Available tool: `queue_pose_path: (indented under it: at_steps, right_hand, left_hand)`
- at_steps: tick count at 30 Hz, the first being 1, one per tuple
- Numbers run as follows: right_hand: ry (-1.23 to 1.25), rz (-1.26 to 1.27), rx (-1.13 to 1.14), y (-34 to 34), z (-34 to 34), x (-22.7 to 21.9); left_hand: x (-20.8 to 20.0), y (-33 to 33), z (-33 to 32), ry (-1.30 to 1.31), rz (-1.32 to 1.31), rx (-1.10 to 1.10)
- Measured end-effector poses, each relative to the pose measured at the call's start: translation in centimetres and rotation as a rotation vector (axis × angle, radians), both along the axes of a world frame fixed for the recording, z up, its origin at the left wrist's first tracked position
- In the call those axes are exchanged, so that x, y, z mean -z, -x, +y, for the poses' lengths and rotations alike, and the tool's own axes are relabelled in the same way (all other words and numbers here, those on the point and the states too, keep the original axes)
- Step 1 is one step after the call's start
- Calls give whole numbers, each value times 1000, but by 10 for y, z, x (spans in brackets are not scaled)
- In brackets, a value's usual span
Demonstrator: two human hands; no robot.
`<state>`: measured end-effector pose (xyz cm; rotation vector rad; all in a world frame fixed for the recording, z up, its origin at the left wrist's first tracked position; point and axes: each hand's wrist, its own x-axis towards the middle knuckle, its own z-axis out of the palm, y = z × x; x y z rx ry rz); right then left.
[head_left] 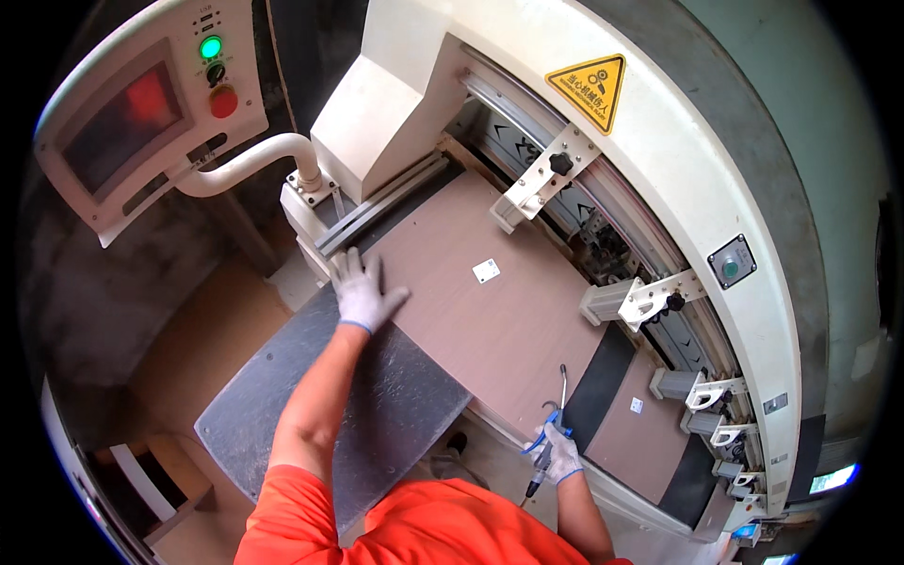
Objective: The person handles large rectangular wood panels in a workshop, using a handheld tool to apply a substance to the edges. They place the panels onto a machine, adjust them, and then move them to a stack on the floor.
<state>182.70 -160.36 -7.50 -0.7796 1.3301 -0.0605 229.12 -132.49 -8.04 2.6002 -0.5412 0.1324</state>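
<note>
My left hand (pixel 365 294), in a whitish work glove with a blue cuff, lies with spread fingers at the left edge of a brown wood-grain panel (pixel 443 320). A small white label (pixel 486 271) is stuck on that panel. At the panel's front right corner, my gloved right hand (pixel 559 456) is wrapped round a blue-handled air blow gun (pixel 546 440). Its thin nozzle points up and away over the panel. Part of the blow gun is hidden by my fingers. A smaller brown panel (pixel 631 428), also labelled, lies further right on the dark belt (pixel 600 384).
A long white machine housing (pixel 659 94) curves along the far side, with several clamp-like brackets (pixel 650 299) reaching over the panels. At the upper left hangs a control panel (pixel 141 113) with a screen and buttons. A dark, scratched side table (pixel 282 377) stands near my left arm.
</note>
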Motion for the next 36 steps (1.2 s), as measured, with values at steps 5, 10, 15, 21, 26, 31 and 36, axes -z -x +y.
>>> queue_pose_path:
  at_steps: [5,10,15,21,26,31,36]
  right_hand:
    - [15,22,9,3,6,-7]
    - [-21,41,62,21,6,-10]
    - [-47,11,63,39,0,-2]
    - [-36,30,67,38,1,-2]
    - [-72,98,-117,33,14,-9]
    - [-173,256,-878,24,67,-44]
    - [51,-155,-538,29,99,-35]
  left_hand:
    - [13,-8,6,153,62,-29]
    - [12,26,22,170,-38,-4]
    - [12,42,31,149,-42,3]
    - [12,41,28,148,-38,-2]
    - [24,31,31,144,-37,-11]
    - [23,26,75,95,-48,-14]
    - [34,39,110,-98,-161,-2]
